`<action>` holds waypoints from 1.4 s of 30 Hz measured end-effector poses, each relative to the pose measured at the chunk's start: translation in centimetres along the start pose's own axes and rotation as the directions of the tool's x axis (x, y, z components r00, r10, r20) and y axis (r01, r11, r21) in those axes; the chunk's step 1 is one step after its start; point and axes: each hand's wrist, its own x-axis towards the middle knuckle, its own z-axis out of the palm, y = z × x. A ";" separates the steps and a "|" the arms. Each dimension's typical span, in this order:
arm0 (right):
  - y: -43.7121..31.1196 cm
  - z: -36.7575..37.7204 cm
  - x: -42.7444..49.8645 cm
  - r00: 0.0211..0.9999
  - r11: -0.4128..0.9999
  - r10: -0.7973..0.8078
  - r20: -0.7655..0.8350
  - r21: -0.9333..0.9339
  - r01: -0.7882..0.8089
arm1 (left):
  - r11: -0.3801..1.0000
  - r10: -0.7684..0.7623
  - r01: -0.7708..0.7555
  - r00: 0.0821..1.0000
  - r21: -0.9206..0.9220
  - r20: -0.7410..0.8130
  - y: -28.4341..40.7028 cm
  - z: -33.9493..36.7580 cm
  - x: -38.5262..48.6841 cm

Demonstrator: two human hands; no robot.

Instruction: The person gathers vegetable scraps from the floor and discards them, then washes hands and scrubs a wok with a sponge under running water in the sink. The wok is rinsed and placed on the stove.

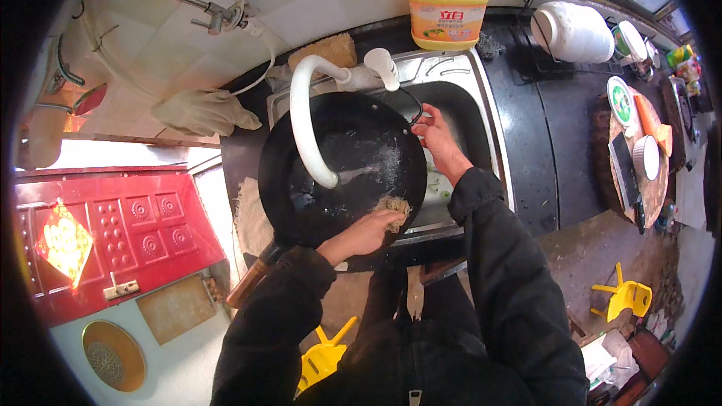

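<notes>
A large black wok (338,146) rests over the stainless steel sink (492,107), its wooden handle (248,282) pointing toward the lower left. My left hand (361,235) presses a tan fibrous scrubber (396,207) against the wok's inner wall, on the near right side. With my right hand (437,138) I grip the wire loop handle (419,107) on the far right rim. The white curved faucet spout (304,118) arches over the wok and ends above its middle. Wet, shiny patches show inside the wok, which hides much of the sink basin.
Behind the sink stand a yellow detergent jug (448,5) and a tan sponge block (324,51). At right, a round chopping board (657,180) bears a cleaver (623,172), a white bowl (646,158) and other items. Yellow stools (629,298) stand on the floor. A cloth (254,217) lies left.
</notes>
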 end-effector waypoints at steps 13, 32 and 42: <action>-0.5 -0.5 0.0 0.999 0.996 0.036 -0.028 0.078 -0.034 | 0.707 -0.250 0.342 0.939 0.619 -0.234 -5.1 -2.9 -3.4; 4.8 7.2 -9.1 0.774 0.539 -0.051 0.631 -0.635 0.554 | 0.898 0.076 0.239 0.742 0.369 -0.666 -0.3 -7.5 -12.9; 9.2 14.3 -4.3 0.892 -0.009 -0.045 0.449 -0.893 0.449 | 0.743 -0.497 0.655 0.678 0.138 -0.542 2.8 -6.8 -29.0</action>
